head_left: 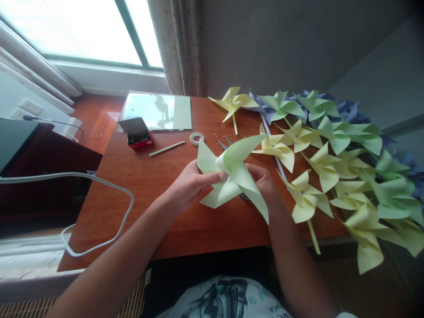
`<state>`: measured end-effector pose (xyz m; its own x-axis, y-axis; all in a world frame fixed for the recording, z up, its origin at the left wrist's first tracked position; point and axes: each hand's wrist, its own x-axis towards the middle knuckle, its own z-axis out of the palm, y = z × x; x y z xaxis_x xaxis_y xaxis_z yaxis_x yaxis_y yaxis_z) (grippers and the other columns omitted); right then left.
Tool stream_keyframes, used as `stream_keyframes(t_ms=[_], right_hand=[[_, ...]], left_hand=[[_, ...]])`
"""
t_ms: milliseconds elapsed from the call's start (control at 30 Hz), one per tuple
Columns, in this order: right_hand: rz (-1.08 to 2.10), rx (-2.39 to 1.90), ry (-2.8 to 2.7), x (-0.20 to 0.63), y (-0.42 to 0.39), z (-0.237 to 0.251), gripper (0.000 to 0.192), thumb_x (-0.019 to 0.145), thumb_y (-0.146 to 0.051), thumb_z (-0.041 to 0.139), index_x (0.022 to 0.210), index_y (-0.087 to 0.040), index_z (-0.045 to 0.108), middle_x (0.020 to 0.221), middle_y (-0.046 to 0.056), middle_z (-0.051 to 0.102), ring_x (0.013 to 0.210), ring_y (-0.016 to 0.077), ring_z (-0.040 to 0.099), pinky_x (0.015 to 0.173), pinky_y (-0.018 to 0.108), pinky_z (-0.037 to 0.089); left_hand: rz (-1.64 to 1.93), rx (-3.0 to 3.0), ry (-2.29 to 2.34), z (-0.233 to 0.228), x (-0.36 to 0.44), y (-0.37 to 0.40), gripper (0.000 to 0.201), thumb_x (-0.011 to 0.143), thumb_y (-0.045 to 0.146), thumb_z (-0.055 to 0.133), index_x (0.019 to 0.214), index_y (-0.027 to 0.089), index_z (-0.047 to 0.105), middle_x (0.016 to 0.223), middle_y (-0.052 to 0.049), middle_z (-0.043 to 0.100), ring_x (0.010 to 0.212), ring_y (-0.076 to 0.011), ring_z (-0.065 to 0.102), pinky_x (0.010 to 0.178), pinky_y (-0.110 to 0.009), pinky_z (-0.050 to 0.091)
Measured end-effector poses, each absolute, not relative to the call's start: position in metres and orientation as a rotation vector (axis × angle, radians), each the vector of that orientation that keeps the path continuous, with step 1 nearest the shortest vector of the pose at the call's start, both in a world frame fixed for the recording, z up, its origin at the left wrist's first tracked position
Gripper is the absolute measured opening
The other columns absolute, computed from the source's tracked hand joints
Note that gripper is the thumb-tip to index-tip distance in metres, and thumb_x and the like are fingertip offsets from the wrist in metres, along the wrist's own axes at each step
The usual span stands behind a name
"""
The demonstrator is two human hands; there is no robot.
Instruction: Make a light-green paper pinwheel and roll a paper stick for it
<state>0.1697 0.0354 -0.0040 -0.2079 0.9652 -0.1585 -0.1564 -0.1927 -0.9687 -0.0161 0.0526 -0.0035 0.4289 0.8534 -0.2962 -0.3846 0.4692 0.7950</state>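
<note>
Centre of frame: pale green paper pinwheel (234,171), above a brown table (198,238) | Left hand (191,183): thumb pressing the folds at its middle | Right hand (263,180): at its right side, fingers mostly hidden, cannot tell their grip | Handling: likely best with steady, gentle thumb pressure, vanes uncreased.

From where I stand, I can pick out a green "TO" on the white shirt (225,297); its other lettering is unclear. The print on the red box (143,142) is too small to read.
</note>
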Motion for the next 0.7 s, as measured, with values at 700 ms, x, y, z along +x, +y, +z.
stream_keyframes(t_ms=[700], right_hand=[[1.449,-1.088,-1.207,0.1698,0.0313,-0.0029,0.030,0.067,-0.055,0.088,0.076,-0.028,0.080,0.079,0.004,0.077,0.085,0.0282,0.074,0.062,0.035,0.060]], left_hand=[[0.779,0.665,0.679,-0.0007,-0.0169,0.0505,0.033,0.066,0.018,0.089,0.096,0.012,0.077,0.098,-0.013,0.080,0.085,-0.0254,0.076,0.075,-0.030,0.059]])
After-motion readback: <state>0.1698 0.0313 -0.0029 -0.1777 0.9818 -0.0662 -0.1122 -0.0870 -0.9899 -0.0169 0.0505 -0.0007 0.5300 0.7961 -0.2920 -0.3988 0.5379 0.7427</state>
